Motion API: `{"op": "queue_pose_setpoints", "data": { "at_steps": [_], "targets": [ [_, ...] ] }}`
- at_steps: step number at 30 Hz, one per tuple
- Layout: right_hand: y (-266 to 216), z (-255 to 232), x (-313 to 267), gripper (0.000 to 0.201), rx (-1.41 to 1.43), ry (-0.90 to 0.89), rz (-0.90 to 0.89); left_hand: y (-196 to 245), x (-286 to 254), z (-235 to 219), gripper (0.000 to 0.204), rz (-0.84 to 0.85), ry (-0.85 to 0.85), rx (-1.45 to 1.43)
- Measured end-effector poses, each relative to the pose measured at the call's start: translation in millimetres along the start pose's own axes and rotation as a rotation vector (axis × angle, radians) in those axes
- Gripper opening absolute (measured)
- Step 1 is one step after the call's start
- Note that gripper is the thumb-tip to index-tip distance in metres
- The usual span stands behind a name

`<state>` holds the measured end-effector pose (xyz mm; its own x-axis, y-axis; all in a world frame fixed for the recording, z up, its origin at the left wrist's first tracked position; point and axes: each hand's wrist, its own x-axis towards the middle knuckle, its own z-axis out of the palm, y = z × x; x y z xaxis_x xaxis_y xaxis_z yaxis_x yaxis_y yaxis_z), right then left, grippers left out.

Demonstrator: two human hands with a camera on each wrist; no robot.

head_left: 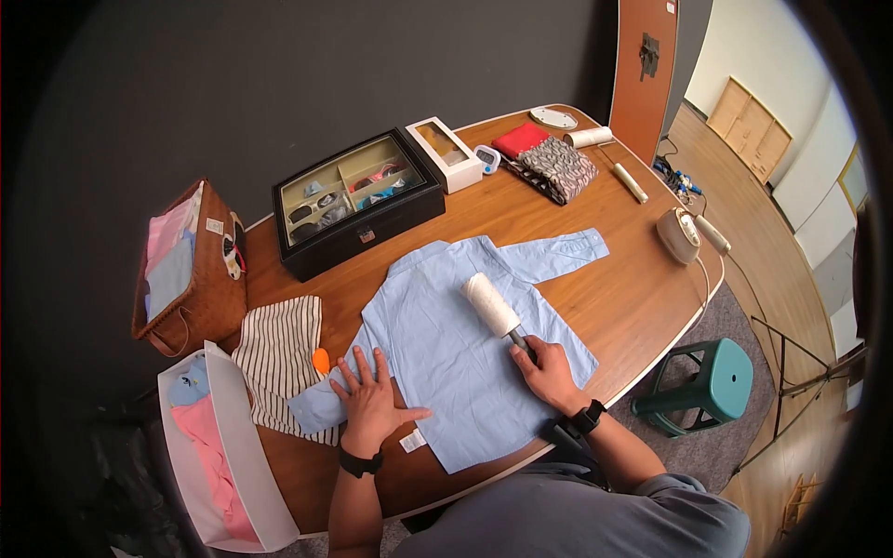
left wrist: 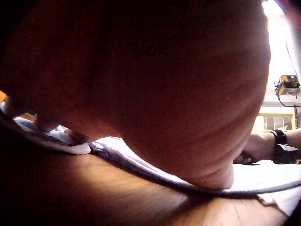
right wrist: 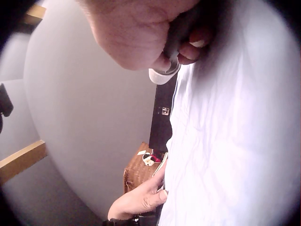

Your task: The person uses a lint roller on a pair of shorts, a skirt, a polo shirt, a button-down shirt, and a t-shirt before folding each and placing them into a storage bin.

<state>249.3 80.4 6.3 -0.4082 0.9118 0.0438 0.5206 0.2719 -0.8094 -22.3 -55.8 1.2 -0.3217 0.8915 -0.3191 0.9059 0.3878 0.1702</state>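
Blue shirt [head_left: 437, 321], flat on the counter [head_left: 628, 288] under a lint roller [head_left: 491, 304].
Left hand [head_left: 372, 409] rests at eight o'clock, fingers spread; right hand [head_left: 552, 377], at four, curls fingers round the handle [head_left: 522, 341]. Tacky paper could drag cloth into creases if the left presses lightly, perhaps; pressure is hard to judge.

Left hand [left wrist: 141, 84] totally hogs this shot lol, all shadowy, fingers down on pale cloth [left wrist: 254, 175] near 9 o'clock. Wooden tabletop [left wrist: 117, 193] at 6. Just past 3 there's the right hand [left wrist: 256, 145], black wristband [left wrist: 279, 137] on, gripping some dark thing [left wrist: 243, 157], too small to tell.
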Motion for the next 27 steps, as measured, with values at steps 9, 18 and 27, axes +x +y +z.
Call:
{"op": "queue_pose_setpoints", "data": {
  "at_steps": [9, 18, 27],
  "targets": [
    [-6.2, -3.5, 1.1, 0.033, -0.019, -0.027, 0.034, -0.2, 0.0, -0.3, 0.146, 0.001, 0.017, 0.007],
    [-3.9, -2.7, 1.4, 0.034, -0.026, -0.026, 0.040, -0.6, 1.3, 2.0, 0.147, -0.010, 0.003, 0.013],
    [-3.6, -2.6, 1.2, 0.034, -0.025, -0.026, 0.040, 0.0, 1.6, 0.4, 0.148, -0.013, -0.012, 0.006]
  ]
}}
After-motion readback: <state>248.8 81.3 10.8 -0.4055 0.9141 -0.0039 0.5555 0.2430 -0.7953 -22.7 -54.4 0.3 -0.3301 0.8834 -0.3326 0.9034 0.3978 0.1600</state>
